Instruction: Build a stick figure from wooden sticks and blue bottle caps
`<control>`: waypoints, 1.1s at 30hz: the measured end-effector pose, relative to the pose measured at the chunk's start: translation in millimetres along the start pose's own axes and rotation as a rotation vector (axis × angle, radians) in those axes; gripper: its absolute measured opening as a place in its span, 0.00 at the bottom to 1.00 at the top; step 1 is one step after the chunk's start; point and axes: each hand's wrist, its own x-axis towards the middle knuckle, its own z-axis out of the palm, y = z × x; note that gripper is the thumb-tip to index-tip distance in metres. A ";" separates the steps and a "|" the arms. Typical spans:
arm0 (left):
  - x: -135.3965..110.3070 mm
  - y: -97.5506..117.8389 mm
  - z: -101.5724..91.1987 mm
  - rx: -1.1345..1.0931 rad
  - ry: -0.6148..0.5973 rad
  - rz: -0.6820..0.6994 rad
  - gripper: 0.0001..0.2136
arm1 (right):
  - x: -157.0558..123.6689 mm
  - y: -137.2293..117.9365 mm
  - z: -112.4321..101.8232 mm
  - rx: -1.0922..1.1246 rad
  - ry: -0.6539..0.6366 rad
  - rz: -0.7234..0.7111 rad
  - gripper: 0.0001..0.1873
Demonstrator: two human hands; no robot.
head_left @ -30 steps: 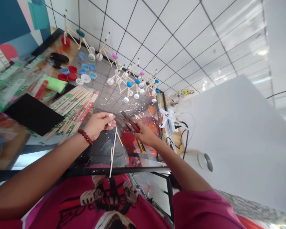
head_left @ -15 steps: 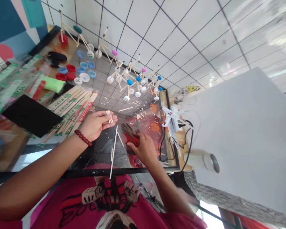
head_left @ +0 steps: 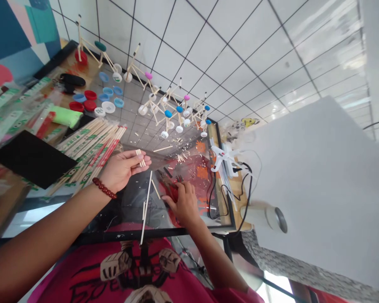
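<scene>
The left hand lies open, palm up, keeping short chopstick pieces level across its fingers; the right hand clenches red-handled cutters low over the glass tabletop, near its front edge.

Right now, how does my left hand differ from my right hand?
Your left hand lies open, palm up, with short wooden sticks resting on it, while your right hand is curled, knuckles up, around red-handled cutters. Only the left hand wears a red bead bracelet. Both hands are over the glass tabletop.
</scene>
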 end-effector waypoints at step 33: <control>2.0 -8.1 -7.2 0.226 -0.145 -0.096 0.07 | 121.7 -32.9 -91.5 -0.056 -0.035 -0.728 0.15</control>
